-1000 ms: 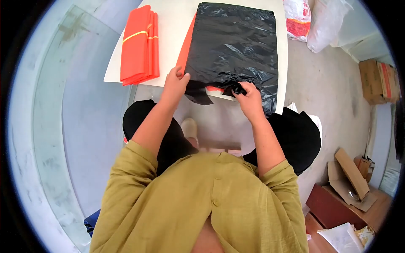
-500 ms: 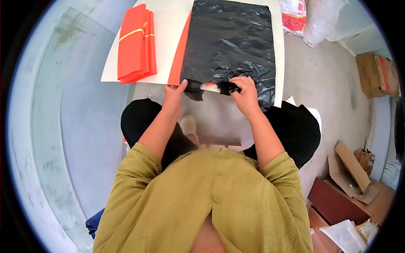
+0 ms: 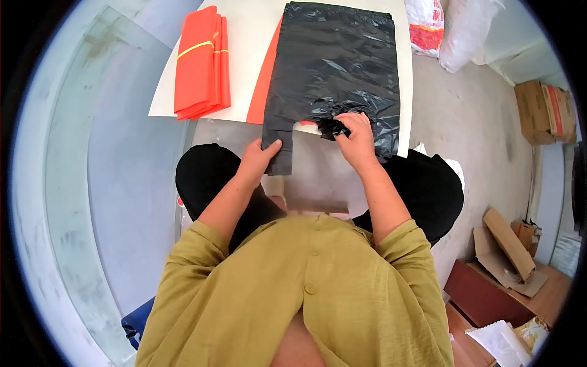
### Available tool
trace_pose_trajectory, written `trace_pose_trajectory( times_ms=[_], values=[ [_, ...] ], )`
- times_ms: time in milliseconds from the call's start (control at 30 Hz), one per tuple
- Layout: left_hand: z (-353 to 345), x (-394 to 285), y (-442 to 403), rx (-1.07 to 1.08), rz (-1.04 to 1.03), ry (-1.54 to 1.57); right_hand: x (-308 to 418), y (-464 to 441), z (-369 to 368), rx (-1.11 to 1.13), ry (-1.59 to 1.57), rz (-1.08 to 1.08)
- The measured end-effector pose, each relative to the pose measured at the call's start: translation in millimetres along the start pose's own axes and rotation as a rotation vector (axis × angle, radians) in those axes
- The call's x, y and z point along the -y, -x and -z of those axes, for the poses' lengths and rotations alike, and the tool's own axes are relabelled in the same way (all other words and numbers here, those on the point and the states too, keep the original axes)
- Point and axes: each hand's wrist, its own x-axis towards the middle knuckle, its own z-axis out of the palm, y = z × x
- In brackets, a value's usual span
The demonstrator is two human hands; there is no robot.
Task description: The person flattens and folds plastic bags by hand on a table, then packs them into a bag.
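A black plastic bag (image 3: 336, 61) lies flat on a white board (image 3: 241, 73), its near edge hanging past the board toward me. My left hand (image 3: 260, 158) pinches the bag's left handle strip, which hangs straight down. Crumpled black film is bunched under the closed fingers of my right hand (image 3: 356, 136), at the near right part of the bag. Between the hands is the bag's handle cut-out, with a bit of red and white showing at its edge. Red sheet material (image 3: 260, 92) peeks out from beneath the bag's left side.
A folded red bundle (image 3: 199, 67) tied with a yellow band rests on the board's left part. White sacks (image 3: 468, 30) stand at the back right. Cardboard boxes (image 3: 544, 113) and flattened cardboard (image 3: 504, 251) are on the right. My knees flank the board's near edge.
My left hand has moved toward me and slightly right, drawing the left handle strip down so it hangs flat. My right hand has stayed almost in place on the bunched film.
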Motion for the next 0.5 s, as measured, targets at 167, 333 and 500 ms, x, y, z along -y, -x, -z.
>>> trace_pose_trajectory(
  times_ms=[167,333,500],
  values=[
    [12,14,12,0.053,0.026,0.014,-2,5,9,0.126,0.083,0.088],
    [15,6,23,0.035,0.169,0.150,44,18,32,0.169,0.298,0.166],
    [22,9,19,0.043,0.195,0.135,87,25,33,0.244,0.244,0.389]
  ],
)
